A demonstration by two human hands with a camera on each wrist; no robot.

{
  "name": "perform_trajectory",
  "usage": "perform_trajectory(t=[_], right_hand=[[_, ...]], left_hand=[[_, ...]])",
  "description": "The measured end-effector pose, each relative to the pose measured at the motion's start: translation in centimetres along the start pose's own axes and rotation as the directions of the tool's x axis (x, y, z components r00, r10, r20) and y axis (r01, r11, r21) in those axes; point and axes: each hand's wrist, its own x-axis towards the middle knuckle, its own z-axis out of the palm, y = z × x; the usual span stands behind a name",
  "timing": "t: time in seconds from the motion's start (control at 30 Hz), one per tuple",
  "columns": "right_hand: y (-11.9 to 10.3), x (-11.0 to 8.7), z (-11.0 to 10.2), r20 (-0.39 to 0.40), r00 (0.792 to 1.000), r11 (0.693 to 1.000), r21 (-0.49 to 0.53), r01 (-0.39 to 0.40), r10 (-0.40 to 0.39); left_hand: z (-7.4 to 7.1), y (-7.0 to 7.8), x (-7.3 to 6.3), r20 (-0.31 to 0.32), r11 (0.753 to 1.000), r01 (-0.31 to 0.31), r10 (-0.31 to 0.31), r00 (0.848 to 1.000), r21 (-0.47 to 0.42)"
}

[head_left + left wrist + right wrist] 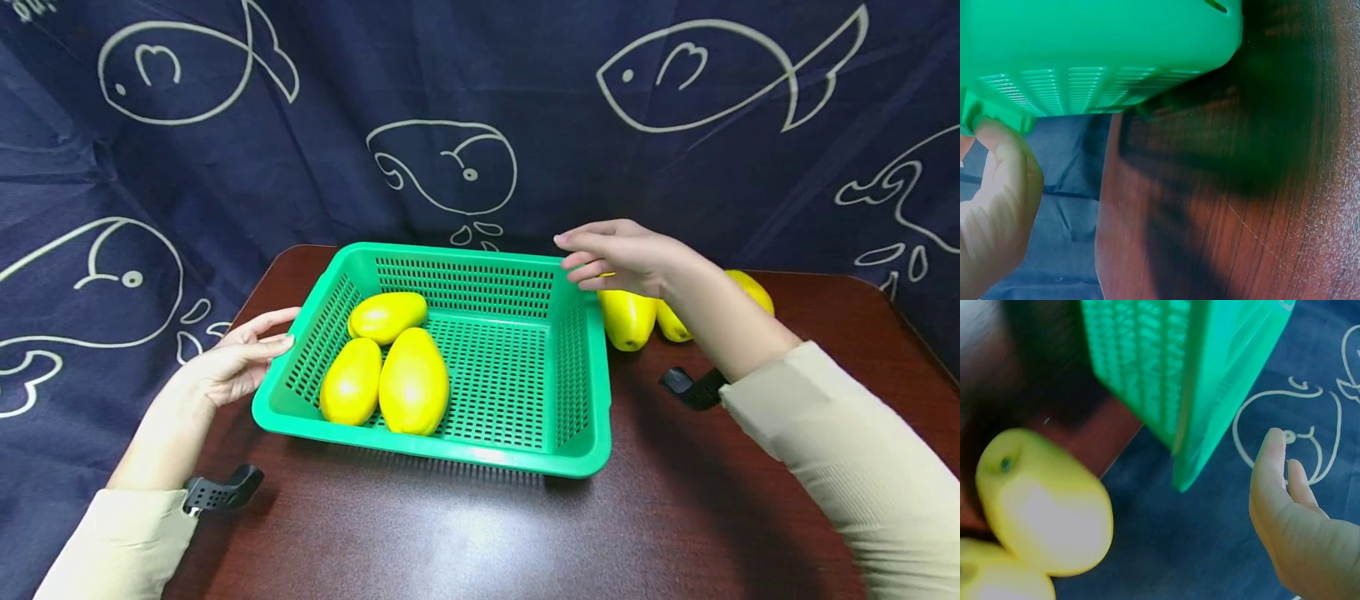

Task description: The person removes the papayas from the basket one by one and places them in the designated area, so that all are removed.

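A green plastic basket [495, 379] with slotted walls stands in the middle of the head view. Three yellow mango-like fruits [414, 382] lie in its left half. My left hand [236, 358] holds the basket's left rim, thumb on top and the other fingers partly hidden behind the edge; the left wrist view shows the thumb [1000, 144] against the rim. Over the back right corner, my right hand [626, 257] hovers with fingers loosely extended and nothing in them. More yellow fruits [628, 320] lie right of the basket, partly hidden by the right hand and forearm.
Underneath is a dark reddish-brown wooden table [420, 542]. A navy cloth [540, 92] with white fish and whale outlines hangs behind it. Black wrist mounts [225, 490] stick out from both sleeves. In the left wrist view, a shadow falls on the table below the basket.
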Motion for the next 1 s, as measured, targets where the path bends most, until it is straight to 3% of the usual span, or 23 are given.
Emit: perform_trajectory(t=[0.33,1.0], right_hand=[[-0.8,1.3,2.3,0.038,0.999,0.996,0.087,0.012,-0.015],[-2.3,3.2,7.2,0.105,0.994,1.0,0.031,-0.003,0.0]], left_hand=[[-0.1,0.3,-0.1,0.016,1.0,0.0,0.001,1.0,-0.014],[0.1,0.0,0.0,0.004,1.0,-0.001,0.001,1.0,0.004]])
